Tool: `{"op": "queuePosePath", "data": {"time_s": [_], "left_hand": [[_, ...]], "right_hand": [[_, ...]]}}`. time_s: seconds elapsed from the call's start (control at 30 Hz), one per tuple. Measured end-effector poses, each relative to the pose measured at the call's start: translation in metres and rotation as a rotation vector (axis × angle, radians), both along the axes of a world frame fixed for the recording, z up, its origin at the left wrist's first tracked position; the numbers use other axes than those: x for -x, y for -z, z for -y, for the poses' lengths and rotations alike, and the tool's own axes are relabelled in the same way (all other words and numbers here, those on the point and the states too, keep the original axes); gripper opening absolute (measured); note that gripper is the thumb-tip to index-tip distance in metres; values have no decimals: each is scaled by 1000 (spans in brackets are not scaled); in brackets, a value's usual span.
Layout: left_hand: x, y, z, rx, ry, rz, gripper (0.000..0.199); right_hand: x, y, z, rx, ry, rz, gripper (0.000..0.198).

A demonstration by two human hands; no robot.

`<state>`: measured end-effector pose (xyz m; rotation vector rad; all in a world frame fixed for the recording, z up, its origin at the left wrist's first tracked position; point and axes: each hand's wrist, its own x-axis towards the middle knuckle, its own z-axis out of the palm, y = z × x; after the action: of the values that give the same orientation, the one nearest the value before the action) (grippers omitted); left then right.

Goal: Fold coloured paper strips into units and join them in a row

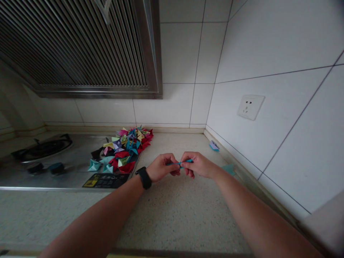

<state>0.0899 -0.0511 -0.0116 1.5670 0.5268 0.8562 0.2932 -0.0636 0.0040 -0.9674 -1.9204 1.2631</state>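
A narrow piece of folded blue paper [186, 161] is pinched between my two hands, just above the speckled countertop [172, 215]. My left hand [164, 167], with a black watch on its wrist, grips one end of it. On the other end, the thumb and fingers of my right hand [196, 165] are closed. Fingers cover much of the paper, so its full shape is hidden. To the left lies a heap of colourful folded paper pieces [122, 154], red, blue, yellow and purple. A light teal paper [228, 169] lies flat, partly behind my right forearm.
The heap rests partly on the steel gas stove [80, 157], which has a black burner [43, 147] and knobs. A small stack of coloured paper [214, 146] sits by the right wall. Above hangs a range hood [80, 46]; a socket [251, 106] is on the tiled wall.
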Motion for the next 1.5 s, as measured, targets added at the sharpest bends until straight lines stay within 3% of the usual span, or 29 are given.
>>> {"op": "queuePosePath", "data": {"time_s": [0.37,0.57,0.7,0.93,1.1,1.5], "left_hand": [[5,4,-8,-98,-35,-131,30],[9,9,-19,-199,-186,-194,30],[11,9,-23,-162,-215,-177,31],[17,13,-31,-135,-341,-380,37],[19,14,-36,-128,-370,-314,37],[19,16,-40,-68,-382,-237,39]], "right_hand": [[0,3,-1,-2,8,66,27],[-3,6,-4,2,26,63,27],[-7,8,-8,-6,37,61,25],[-13,15,-16,-57,151,61,22],[-13,15,-19,-102,209,23,20],[-13,15,-21,-77,196,-44,17]]}}
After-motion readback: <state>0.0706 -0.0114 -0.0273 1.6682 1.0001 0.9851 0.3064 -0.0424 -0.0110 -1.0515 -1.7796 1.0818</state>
